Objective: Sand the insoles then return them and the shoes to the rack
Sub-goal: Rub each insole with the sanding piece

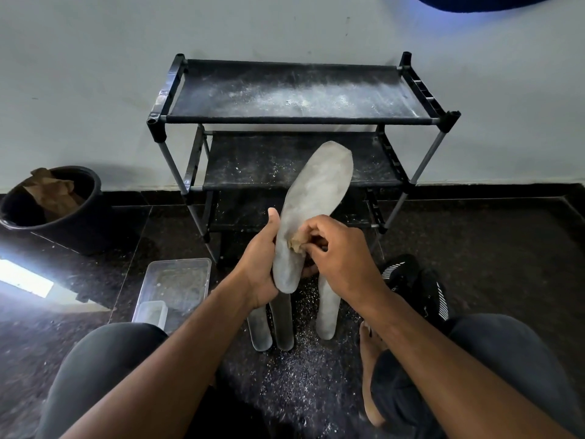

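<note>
In front of the rack (pixel 294 118), the left hand (pixel 259 267) is gripping the heel end of a grey insole (pixel 311 201), tilting it upward, while the right hand (pixel 335 248) is pinching a scrap of sandpaper (pixel 296 243) against its middle; sanding seems underway, and next likely calls for strokes toward the toe

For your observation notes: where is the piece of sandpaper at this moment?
In the head view, the sandpaper sits just below centre, pinched in the right hand and pressed against the grey insole that the left hand holds up before the rack.
</note>
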The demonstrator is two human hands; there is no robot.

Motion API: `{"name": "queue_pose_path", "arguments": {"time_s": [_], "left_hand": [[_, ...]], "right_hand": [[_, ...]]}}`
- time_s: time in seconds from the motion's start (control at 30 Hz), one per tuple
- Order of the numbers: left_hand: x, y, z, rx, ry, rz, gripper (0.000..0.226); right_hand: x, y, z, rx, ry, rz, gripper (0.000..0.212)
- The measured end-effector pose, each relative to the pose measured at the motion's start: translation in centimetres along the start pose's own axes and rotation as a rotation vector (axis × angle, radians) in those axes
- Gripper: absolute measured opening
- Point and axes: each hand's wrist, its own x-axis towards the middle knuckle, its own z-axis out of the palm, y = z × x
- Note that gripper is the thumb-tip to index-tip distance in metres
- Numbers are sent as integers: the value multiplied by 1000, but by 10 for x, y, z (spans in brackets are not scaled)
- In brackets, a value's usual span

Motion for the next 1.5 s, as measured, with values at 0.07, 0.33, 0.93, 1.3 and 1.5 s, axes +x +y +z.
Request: {"name": "queue_pose_path", "arguments": {"time_s": [0.07, 0.33, 0.93, 1.3, 1.5], "left_hand": [[0, -1, 1, -41, -33, -6, 67], [2, -2, -4, -138, 25, -2, 64], [-1, 4, -5, -163, 13, -4, 68], [-1, -1, -7, -103, -25, -63, 69], [-1, 6, -9, -125, -8, -26, 66]], "right_hand": [[1, 1, 1, -5, 55, -27, 17], [1, 10, 18, -236, 25, -190, 20], [5, 4, 22, -195, 3, -229, 20], [1, -7, 19, -82, -13, -172, 23], [-9, -18, 23, 23, -50, -166, 19]]}}
